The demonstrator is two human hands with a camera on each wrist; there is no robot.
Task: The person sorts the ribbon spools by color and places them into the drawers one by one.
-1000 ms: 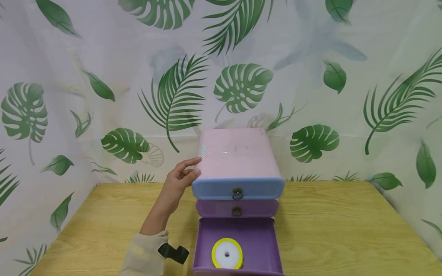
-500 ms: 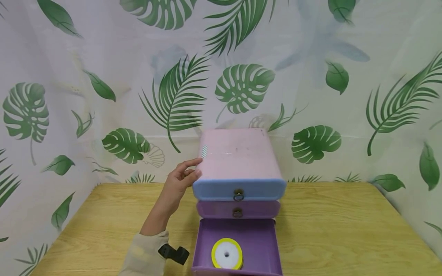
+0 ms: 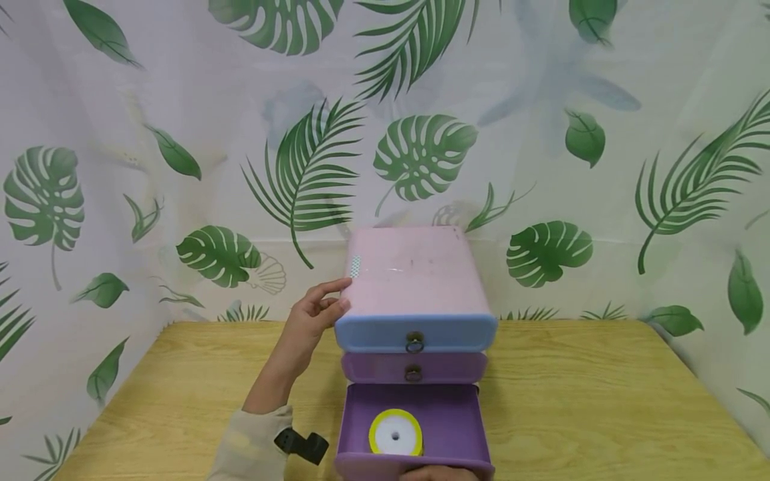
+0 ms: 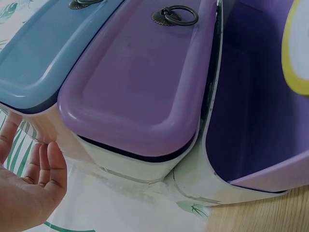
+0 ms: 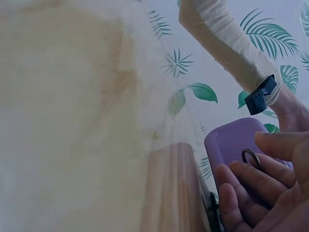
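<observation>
A small chest of drawers point(image 3: 415, 274) with a pink top stands on the table. Its bottom purple drawer point(image 3: 445, 421) is pulled out, and a white spool point(image 3: 395, 437) with a yellow rim lies flat in it. My left hand point(image 3: 307, 324) rests its fingertips and thumb on the chest's upper left side. In the left wrist view that hand's fingers are loosely bent against the casing. My right hand point(image 5: 270, 188) touches the bottom drawer's front, beside the ring handle point(image 5: 250, 158); in the head view only a bit of it shows at the lower edge.
Above the pulled-out drawer are a purple drawer point(image 3: 373, 367) and a blue drawer point(image 3: 367, 334), both closed, with ring pulls. The wooden table point(image 3: 577, 401) extends to both sides. A leaf-printed sheet point(image 3: 198, 87) hangs behind.
My right hand has come into the head view at the bottom drawer's front. The drawer and its spool have shifted slightly inward. My left hand stays on the chest's side.
</observation>
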